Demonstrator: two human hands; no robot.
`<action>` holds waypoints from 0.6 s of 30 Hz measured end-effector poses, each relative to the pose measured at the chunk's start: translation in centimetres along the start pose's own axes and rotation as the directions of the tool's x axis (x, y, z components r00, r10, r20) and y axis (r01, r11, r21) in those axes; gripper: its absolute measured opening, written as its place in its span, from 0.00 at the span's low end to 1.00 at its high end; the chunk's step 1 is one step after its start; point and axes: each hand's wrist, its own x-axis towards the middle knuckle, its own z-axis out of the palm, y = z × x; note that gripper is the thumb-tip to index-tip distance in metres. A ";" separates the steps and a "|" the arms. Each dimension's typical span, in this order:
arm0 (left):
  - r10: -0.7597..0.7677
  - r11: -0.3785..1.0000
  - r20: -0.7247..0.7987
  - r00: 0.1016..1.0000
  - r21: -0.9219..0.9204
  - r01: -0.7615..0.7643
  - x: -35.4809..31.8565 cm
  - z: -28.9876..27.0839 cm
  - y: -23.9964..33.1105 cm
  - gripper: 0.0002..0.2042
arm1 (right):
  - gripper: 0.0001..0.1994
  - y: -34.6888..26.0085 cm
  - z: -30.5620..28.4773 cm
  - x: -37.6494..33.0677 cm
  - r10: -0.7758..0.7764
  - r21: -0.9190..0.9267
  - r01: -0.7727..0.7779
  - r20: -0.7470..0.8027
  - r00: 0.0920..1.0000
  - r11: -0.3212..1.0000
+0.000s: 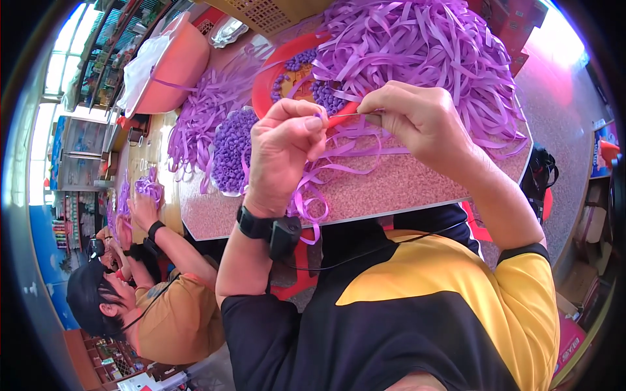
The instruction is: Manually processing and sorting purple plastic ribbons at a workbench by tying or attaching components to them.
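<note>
My left hand (285, 153) is closed in a pinch over the table's near side, with a small purple bead-like piece (319, 115) at its fingertips. A thin needle-like metal rod (345, 115) runs from there to my right hand (417, 120), whose thumb and fingers pinch its other end. Below my hands, loose purple ribbon (316, 207) curls over the speckled pink table (365, 186). Just beyond them stands a red-orange basin (262, 88) holding clusters of small purple pieces (328, 98). Left of my left hand is a heap of similar pieces (233, 146) on a pale tray.
A large pile of purple ribbons (417, 49) covers the table's far right, and another ribbon bundle (208, 107) lies left. A pink tub (173, 68) with white material and a yellow basket (261, 14) stand behind. To the left, another person (169, 319) handles purple ribbon.
</note>
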 end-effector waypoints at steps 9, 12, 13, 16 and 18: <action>0.137 0.979 -0.025 0.990 0.158 -0.131 -1.3 1.6 -1.6 0.07 | 0.11 -0.4 -0.1 -0.1 -0.079 -0.070 0.083 0.061 0.995 0.994; 0.155 0.953 -0.082 0.984 0.276 -0.127 -1.7 1.7 -1.6 0.07 | 0.11 -0.6 0.1 0.1 -0.079 -0.094 0.088 0.091 0.993 0.992; 0.118 0.959 -0.084 0.989 0.267 -0.092 -1.9 1.6 -1.7 0.08 | 0.11 -0.5 0.4 0.1 -0.087 -0.057 0.093 0.092 0.992 0.994; 0.121 0.960 -0.090 0.989 0.262 -0.093 -2.3 2.4 -2.2 0.09 | 0.10 -1.1 0.7 0.0 -0.103 0.060 0.096 0.134 0.986 0.994; 0.130 0.952 -0.062 0.990 0.286 -0.107 -2.7 2.4 -2.5 0.10 | 0.11 -1.2 1.1 -0.3 0.068 0.155 -0.088 0.128 0.989 0.984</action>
